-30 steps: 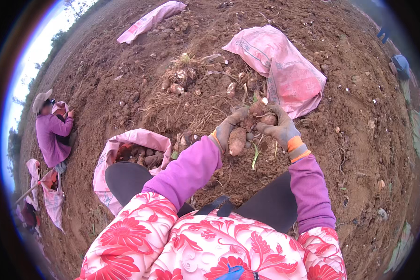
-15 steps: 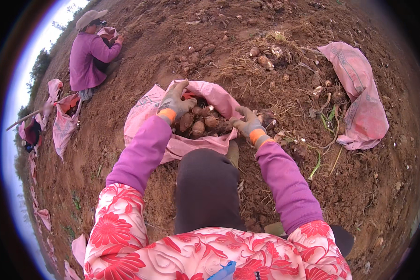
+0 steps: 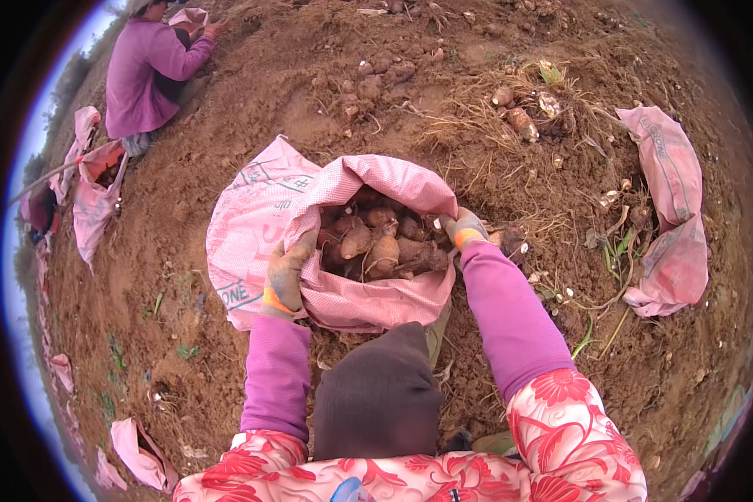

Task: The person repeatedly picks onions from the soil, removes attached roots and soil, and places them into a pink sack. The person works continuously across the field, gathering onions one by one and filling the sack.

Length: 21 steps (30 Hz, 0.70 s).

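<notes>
A pink woven sack (image 3: 251, 219) lies on the soil in front of my knee. Its wide mouth shows several brown, ringed taro corms (image 3: 385, 251) inside. My left hand (image 3: 287, 276), in a grey-brown work glove with an orange cuff, grips the sack's rim at the left of the opening. On the right side of the mouth, my right hand (image 3: 463, 226), gloved likewise, holds the rim there, its fingertips partly hidden by the cloth. A dark root clump (image 3: 509, 241) lies on the ground just right of that hand.
Another pink sack (image 3: 669, 209) lies at the right. Loose taro corms (image 3: 520, 124) and dry roots are scattered beyond. A person in a purple top (image 3: 146, 71) crouches at the far left, near upright pink sacks (image 3: 97, 197). One more pink sack (image 3: 140, 452) lies at lower left.
My left hand has moved from over the sack's mouth down to its left rim. My right hand has closed on the right rim. The opening is rounder, with more corms showing.
</notes>
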### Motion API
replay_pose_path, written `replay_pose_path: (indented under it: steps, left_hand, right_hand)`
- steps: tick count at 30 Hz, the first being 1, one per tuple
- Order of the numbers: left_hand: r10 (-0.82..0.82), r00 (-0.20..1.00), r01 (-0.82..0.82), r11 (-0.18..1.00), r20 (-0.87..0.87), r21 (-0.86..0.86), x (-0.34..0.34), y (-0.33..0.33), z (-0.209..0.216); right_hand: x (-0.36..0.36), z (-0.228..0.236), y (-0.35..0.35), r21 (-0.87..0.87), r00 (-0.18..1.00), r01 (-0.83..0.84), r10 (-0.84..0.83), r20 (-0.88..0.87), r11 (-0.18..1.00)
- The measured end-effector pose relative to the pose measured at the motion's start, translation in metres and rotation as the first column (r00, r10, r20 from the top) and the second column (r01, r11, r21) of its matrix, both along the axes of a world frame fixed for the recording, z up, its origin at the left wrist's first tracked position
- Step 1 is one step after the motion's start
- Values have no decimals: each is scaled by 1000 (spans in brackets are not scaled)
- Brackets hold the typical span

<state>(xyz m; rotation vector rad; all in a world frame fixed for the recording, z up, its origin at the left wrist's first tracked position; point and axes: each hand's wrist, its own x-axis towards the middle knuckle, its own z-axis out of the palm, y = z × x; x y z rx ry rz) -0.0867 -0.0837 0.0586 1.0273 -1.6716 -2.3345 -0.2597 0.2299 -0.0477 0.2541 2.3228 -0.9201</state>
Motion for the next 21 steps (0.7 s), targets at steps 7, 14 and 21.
replay_pose_path:
  steps: [7, 14, 21]
  left_hand:
    - [194, 823, -370, 896, -534, -245, -66, -65, 173]
    - [175, 741, -271, 961, -648, -50, -62, -64, 224]
    - [-36, 845, 260, 900, -534, 351, -80, -2, 121]
  right_hand:
    - [-14, 144, -82, -818, 896, 383, -389, 215, 429]
    - [-113, 255, -87, -667, 869, 382, -495, 23, 640]
    - [-89, 137, -8, -576, 842, 534, -448, 300, 619]
